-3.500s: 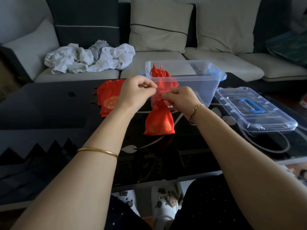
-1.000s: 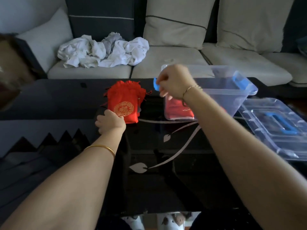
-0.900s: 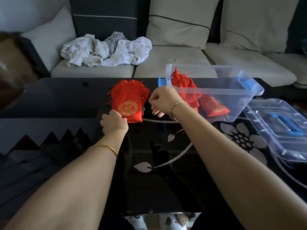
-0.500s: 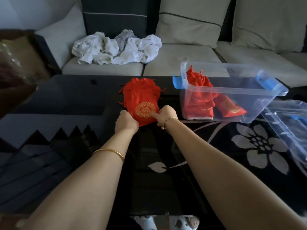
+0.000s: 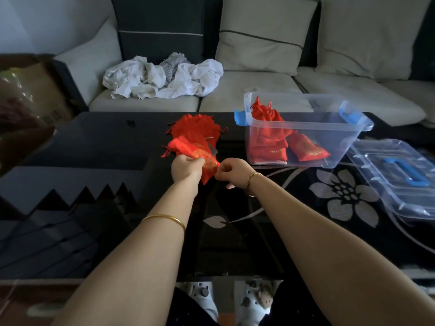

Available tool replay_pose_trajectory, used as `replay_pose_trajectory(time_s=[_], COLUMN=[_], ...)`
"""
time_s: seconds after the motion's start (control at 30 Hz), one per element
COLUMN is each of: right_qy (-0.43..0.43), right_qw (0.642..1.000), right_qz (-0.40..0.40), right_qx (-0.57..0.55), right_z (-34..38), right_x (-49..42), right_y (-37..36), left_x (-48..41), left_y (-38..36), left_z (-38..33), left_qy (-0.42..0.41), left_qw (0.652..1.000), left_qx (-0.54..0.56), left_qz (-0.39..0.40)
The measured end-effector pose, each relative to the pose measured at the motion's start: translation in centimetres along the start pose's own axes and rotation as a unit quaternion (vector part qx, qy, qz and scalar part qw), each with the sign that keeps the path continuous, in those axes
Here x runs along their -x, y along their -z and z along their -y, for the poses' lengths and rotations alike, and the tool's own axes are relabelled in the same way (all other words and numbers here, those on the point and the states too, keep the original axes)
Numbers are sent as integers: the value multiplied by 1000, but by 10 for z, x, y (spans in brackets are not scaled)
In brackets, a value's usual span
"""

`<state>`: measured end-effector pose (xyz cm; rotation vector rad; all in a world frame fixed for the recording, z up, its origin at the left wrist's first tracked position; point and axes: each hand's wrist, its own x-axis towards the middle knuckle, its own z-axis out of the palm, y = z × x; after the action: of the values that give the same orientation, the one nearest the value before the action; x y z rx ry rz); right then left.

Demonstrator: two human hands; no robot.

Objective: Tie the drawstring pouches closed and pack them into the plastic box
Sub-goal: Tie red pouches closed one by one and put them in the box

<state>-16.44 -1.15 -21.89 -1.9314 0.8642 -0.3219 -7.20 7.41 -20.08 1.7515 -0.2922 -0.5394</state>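
1 red satin drawstring pouch (image 5: 188,145) with a gold round emblem, its print too blurred to read, is lifted just above the black glossy tabletop (image 5: 94,142): the left hand (image 5: 187,167) clenches its middle and the right hand (image 5: 233,171) pinches its lower corner. Right behind it lies 1 small heap of matching red pouches (image 5: 196,127), too bunched to count. To the right stand 1 clear plastic box (image 5: 329,127) with 2 blue latches, holding several packed red pouches (image 5: 268,140), and 1 clear lid (image 5: 388,189) with a blue handle.
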Motion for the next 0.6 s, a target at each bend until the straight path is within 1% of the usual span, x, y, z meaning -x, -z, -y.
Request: replay_pose_trajectory(time_s=[0.1, 0.27, 0.3, 0.37, 0.43, 0.47, 0.53, 0.6], right_qy=[-47, -87, -96, -113, -119, -120, -130, -101], right_qw=[997, 987, 984, 979, 974, 970, 958, 937], right_qz=[-14, -25, -35, -82, -139, -153, -138, -120], right_qx=[-58, -131, -143, -146, -130, -143, -215, -313], right_z=[-2, -6, -6, -8, -9, -9, -12, -17], right_x=[11, 36, 40, 44, 46, 48, 55, 62], right_y=[15, 37, 39, 47, 57, 64, 75, 85], left_x=[8, 26, 29, 40, 49, 53, 55, 57], left_y=[-2, -8, -9, -13, -15, -18, -21, -24], left_z=[-3, -3, -3, -9, -13, -14, -12, -10], left_qy=[4, 36, 39, 42, 35, 24, 7, -4], left_qw=[1000, 995, 992, 978, 962, 954, 943, 941], left_qx=[11, 57, 68, 83, 71, 63, 41, 17], left_qz=[0, 75, 103, 187, 262, 293, 329, 338])
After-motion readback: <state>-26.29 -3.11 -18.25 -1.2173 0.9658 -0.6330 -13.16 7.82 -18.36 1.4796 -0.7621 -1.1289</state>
